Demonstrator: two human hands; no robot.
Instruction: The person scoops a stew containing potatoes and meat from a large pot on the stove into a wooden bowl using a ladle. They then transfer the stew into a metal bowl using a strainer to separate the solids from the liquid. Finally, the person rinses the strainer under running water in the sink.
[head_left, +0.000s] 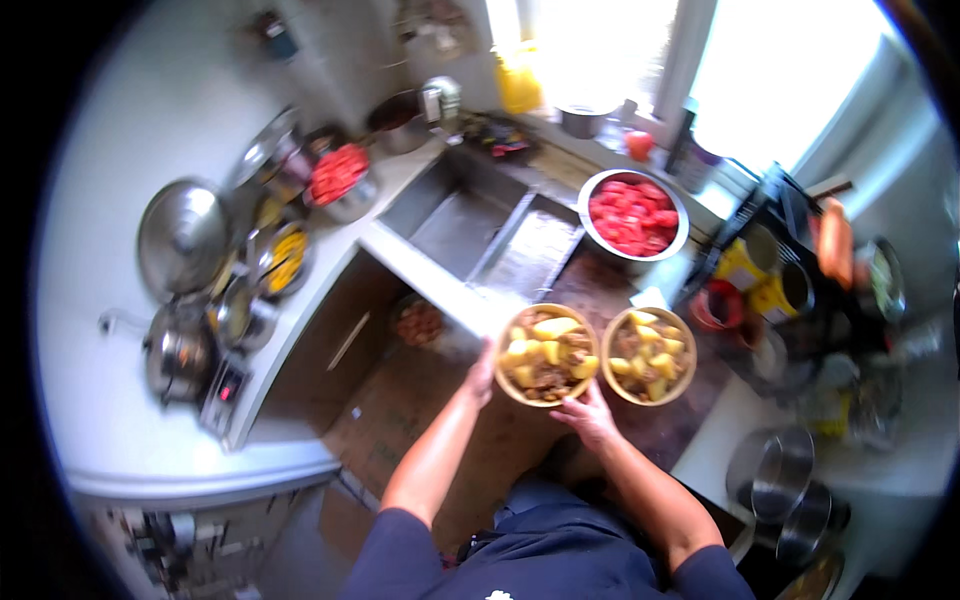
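Note:
A round tan bowl (547, 402) of potato chunks and browned meat is held between my two hands. My left hand (480, 373) grips its left side. My right hand (586, 417) grips its lower right edge, with the fingers partly hidden under the bowl. Close by on the right, a second tan bowl (649, 401) with the same kind of food stands on the dark brown counter (600, 285). The two rims are almost touching. Beyond them, a large metal bowl (586, 201) holds cut red pieces that look like tomato.
A double steel sink (466, 229) lies ahead. At left stand a metal pot of red pieces (339, 174), a bowl of yellow food (285, 259), a large round lid (184, 238) and a metal cooker (180, 352). Yellow cans (780, 291) and metal pots (772, 469) crowd the right.

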